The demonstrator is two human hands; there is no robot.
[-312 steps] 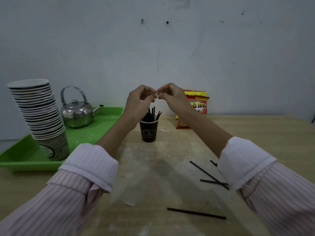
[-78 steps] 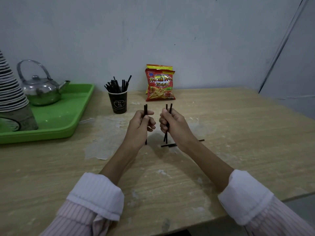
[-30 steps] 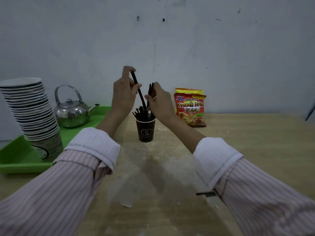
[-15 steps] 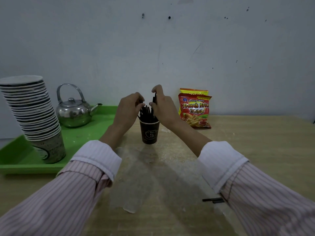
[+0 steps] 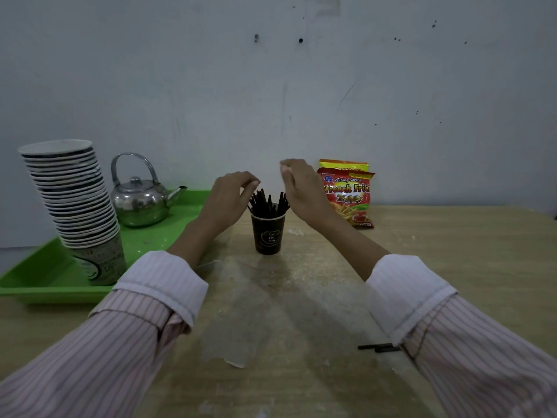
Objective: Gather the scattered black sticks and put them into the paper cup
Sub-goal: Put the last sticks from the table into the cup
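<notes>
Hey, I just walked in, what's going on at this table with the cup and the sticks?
A person is collecting black sticks into a dark paper cup on the wooden table. A bundle of sticks stands in the cup. The left hand and right hand hover on either side of the bundle, both apparently empty. At least one stick lies on the table, partly hidden by the right sleeve, so the job isn't finished.

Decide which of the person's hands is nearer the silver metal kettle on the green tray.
Left. The left hand is just right of the silver metal kettle; the right hand is farther right, past the black paper cup.
</notes>
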